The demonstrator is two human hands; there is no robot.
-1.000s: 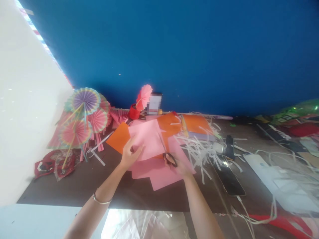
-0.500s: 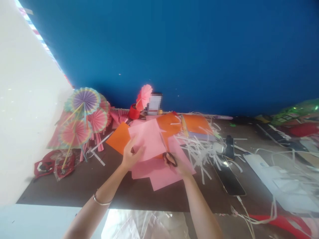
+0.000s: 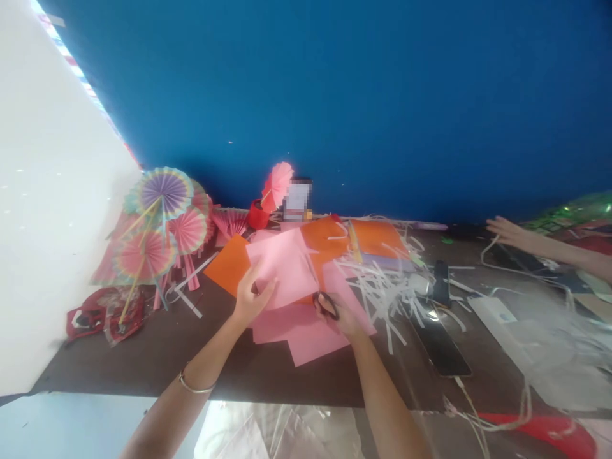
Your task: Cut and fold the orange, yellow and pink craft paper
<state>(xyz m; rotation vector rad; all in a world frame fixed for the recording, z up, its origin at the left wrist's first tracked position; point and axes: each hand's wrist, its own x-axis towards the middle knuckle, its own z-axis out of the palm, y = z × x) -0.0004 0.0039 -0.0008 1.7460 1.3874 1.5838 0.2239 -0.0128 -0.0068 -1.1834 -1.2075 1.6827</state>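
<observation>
My left hand (image 3: 253, 293) grips the left side of a pink paper sheet (image 3: 287, 261), its thumb resting on top. Dark-handled scissors (image 3: 326, 306) are in my right hand (image 3: 342, 315), with the blades along the right edge of that sheet. How far the blades are apart cannot be made out. More pink sheets (image 3: 306, 344) lie beneath on the dark table. An orange sheet (image 3: 224, 262) pokes out at the left, and another orange sheet (image 3: 325, 234) sits behind.
White paper strips (image 3: 382, 290) are heaped right of my hands, near a phone (image 3: 442, 347) with a cable. Folded paper fans (image 3: 162, 197) stand at the left. Another person's hand (image 3: 509, 231) reaches in from the right. A red tape roll (image 3: 258, 215) stands at the back.
Another person's arm has come into view at the right, above the white cords. My hands, the scissors and the pink sheet have barely moved.
</observation>
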